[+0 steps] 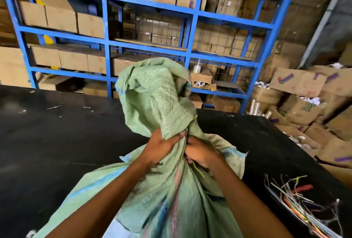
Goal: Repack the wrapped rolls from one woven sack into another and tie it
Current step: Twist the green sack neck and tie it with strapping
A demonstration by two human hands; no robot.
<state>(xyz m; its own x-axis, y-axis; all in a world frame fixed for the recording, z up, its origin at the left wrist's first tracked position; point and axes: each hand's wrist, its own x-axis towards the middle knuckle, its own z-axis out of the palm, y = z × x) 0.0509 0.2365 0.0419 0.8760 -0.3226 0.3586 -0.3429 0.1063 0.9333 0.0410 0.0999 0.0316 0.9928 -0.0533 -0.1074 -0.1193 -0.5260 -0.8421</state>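
Note:
A pale green woven sack [162, 190] stands on the black table [57, 133] right in front of me. Its loose top [152, 89] is bunched and sticks up above my hands. My left hand [162, 146] squeezes the gathered neck from the left. My right hand [202, 152] grips the neck from the right, and a thin yellow-green string [198, 169] runs out from under its fingers. The rolls inside the sack are hidden. No second sack can be told apart.
A blue steel rack [106, 47] full of cardboard boxes stands behind the table. Crushed boxes [304, 104] are piled at the right. A heap of coloured strings and strips [297, 199] lies on the table at my right.

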